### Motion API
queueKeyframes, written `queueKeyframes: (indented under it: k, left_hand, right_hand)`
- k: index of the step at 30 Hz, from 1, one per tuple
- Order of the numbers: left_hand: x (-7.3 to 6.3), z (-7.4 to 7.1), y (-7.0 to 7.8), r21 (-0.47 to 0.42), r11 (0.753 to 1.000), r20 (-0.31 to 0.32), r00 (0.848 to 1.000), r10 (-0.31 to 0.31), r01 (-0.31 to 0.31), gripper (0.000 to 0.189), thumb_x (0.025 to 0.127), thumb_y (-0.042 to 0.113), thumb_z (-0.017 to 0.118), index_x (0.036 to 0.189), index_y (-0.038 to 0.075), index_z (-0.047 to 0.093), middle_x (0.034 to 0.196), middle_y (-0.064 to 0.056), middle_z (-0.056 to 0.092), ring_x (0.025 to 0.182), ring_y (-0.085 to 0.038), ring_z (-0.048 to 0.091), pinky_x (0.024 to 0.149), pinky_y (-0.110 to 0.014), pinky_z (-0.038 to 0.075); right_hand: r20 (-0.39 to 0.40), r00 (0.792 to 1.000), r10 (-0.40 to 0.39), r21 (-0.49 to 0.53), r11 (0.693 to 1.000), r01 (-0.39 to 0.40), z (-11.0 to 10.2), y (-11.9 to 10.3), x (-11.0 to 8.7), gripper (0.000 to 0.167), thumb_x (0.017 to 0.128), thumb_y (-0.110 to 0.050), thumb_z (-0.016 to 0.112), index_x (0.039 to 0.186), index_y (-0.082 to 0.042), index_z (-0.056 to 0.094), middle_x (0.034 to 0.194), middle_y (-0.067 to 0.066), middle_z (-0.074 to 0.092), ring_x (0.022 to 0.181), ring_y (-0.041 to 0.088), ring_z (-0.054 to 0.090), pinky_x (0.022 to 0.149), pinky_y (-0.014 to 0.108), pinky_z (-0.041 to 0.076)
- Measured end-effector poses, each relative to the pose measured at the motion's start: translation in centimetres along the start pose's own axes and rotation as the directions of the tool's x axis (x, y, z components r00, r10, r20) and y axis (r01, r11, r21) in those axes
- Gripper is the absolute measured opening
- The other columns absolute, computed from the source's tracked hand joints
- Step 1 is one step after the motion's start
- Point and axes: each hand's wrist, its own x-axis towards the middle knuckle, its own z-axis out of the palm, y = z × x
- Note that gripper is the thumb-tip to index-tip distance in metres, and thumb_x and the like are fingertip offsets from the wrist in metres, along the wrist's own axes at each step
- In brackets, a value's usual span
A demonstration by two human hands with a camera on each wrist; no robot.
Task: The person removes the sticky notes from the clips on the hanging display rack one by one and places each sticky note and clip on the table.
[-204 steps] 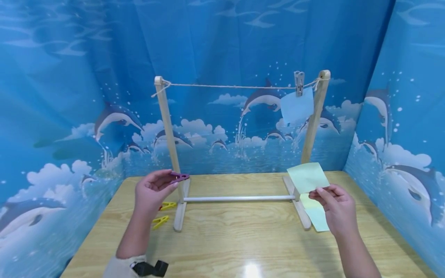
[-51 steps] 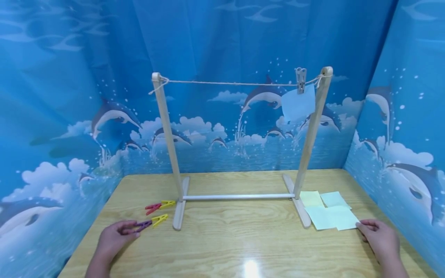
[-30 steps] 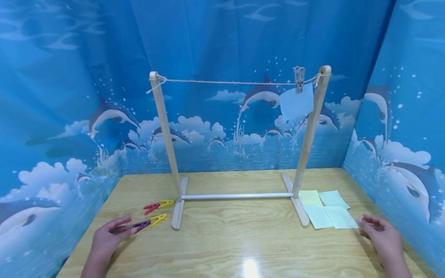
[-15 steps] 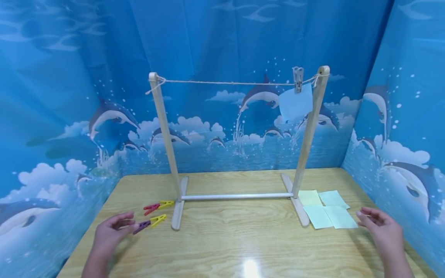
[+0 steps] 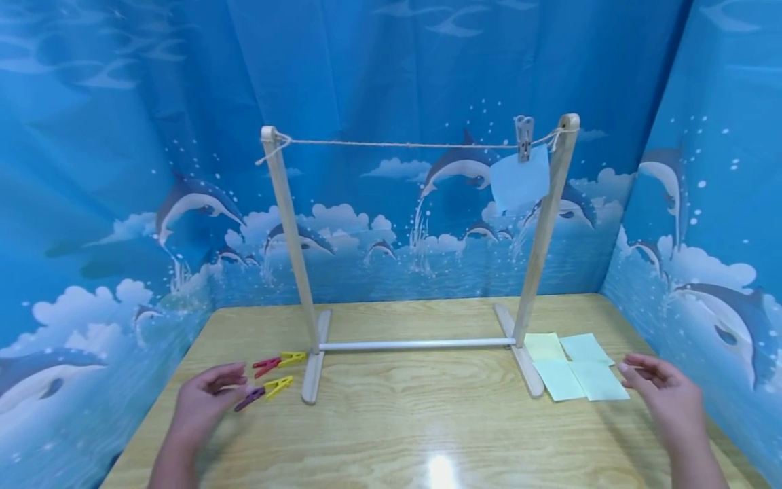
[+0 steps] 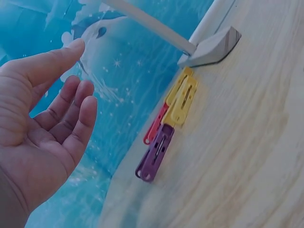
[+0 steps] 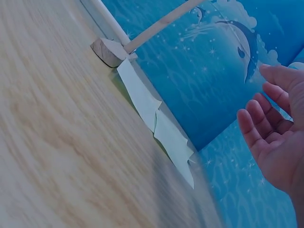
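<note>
My left hand (image 5: 204,407) hovers with loosely bent fingers beside a purple clothespin (image 5: 249,399), holding nothing. That clothespin lies end to end with a yellow clothespin (image 5: 279,387); behind them are a red clothespin (image 5: 267,367) and a second yellow one. In the left wrist view the palm faces the clothespins, with the thumb (image 6: 54,61) apart from the fingers. At the right, my relaxed right hand (image 5: 666,401) is raised near a pale green sticky note (image 5: 599,382), also without a hold. Two more greenish notes and a yellow note (image 5: 545,347) lie against it in a block.
A wooden frame (image 5: 544,238) stands mid-table with a string (image 5: 391,144) tied between its posts. Near the right post a grey clip (image 5: 523,139) holds a blue note (image 5: 520,180) on the string. A dolphin-print curtain (image 5: 391,81) surrounds the table (image 5: 397,421).
Earlier the left hand held the purple clothespin and the right hand a green note, both up. Both things now lie on the table, released. Lately the hands have lifted slightly away.
</note>
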Motion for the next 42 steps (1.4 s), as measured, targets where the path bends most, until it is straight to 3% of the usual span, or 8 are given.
queueKeyframes:
  k: [14,20,24,28,32,36,42]
  left_hand:
    - [-0.2,1.8,1.5,-0.042,0.997,0.021,0.997,0.069,-0.068,0.048,0.078,0.002,0.081,0.12,-0.009,0.062,0.092,0.011,0.071,0.085,-0.007,0.067,0.072,-0.023,0.057]
    - [0.0,2.5,2.1,0.01,0.998,0.047,0.997,0.055,-0.056,0.049,0.08,0.01,0.081,0.122,-0.004,0.062,0.099,0.0,0.072,0.089,-0.011,0.067,0.075,-0.022,0.056]
    - [0.1,2.9,2.4,0.023,0.996,0.058,0.995,0.079,-0.08,0.048,0.078,0.009,0.082,0.121,-0.003,0.063,0.102,-0.002,0.071,0.094,-0.015,0.066,0.078,-0.021,0.055]
    - [0.1,3.4,2.7,0.006,0.993,0.083,0.989,0.119,-0.12,0.048,0.077,0.006,0.082,0.12,-0.005,0.063,0.103,-0.004,0.071,0.092,-0.011,0.066,0.08,-0.021,0.055]
    - [0.2,4.0,2.8,-0.044,0.979,0.119,0.972,0.204,-0.2,0.047,0.077,0.0,0.08,0.119,-0.008,0.061,0.102,-0.002,0.071,0.093,-0.014,0.067,0.079,-0.021,0.055]
    - [0.4,4.6,3.1,-0.12,0.951,0.156,0.94,0.303,-0.287,0.048,0.076,-0.007,0.077,0.119,-0.014,0.058,0.1,0.003,0.071,0.091,-0.013,0.067,0.08,-0.023,0.056]
    - [0.6,5.3,3.4,-0.203,0.916,0.176,0.907,0.382,-0.346,0.046,0.077,-0.011,0.075,0.119,-0.017,0.056,0.104,0.007,0.069,0.095,-0.014,0.066,0.083,-0.028,0.057]
  right_hand:
    - [0.053,0.989,-0.135,0.168,0.978,0.125,1.4,-1.1,-0.4,0.019,0.088,-0.004,0.071,0.106,-0.013,0.071,0.096,-0.014,0.07,0.074,0.004,0.067,0.07,0.011,0.053]
    - [0.068,0.981,-0.182,0.175,0.97,0.168,1.9,-1.6,-0.7,0.022,0.088,0.0,0.071,0.109,-0.008,0.07,0.099,-0.014,0.07,0.075,0.004,0.067,0.072,0.011,0.053]
    - [0.08,0.973,-0.216,0.186,0.962,0.198,2.3,-2.0,-0.9,0.022,0.088,0.002,0.069,0.109,-0.006,0.07,0.1,-0.012,0.07,0.074,0.005,0.068,0.072,0.011,0.053]
    - [0.088,0.969,-0.231,0.192,0.958,0.211,2.7,-2.4,-1.2,0.022,0.089,0.002,0.068,0.109,-0.005,0.069,0.1,-0.01,0.07,0.074,0.005,0.067,0.073,0.011,0.053]
    - [0.098,0.96,-0.263,0.215,0.947,0.238,3.3,-2.8,-1.4,0.023,0.089,0.004,0.068,0.111,-0.001,0.068,0.102,-0.008,0.07,0.079,0.005,0.066,0.074,0.013,0.054]
    - [0.113,0.943,-0.312,0.251,0.928,0.276,4.0,-3.3,-1.5,0.024,0.089,0.008,0.065,0.113,0.004,0.066,0.105,-0.006,0.07,0.085,0.005,0.065,0.075,0.015,0.055]
    - [0.118,0.93,-0.349,0.268,0.913,0.309,4.7,-3.7,-1.6,0.026,0.089,0.01,0.063,0.115,0.01,0.062,0.106,-0.003,0.069,0.088,0.006,0.063,0.074,0.017,0.056]
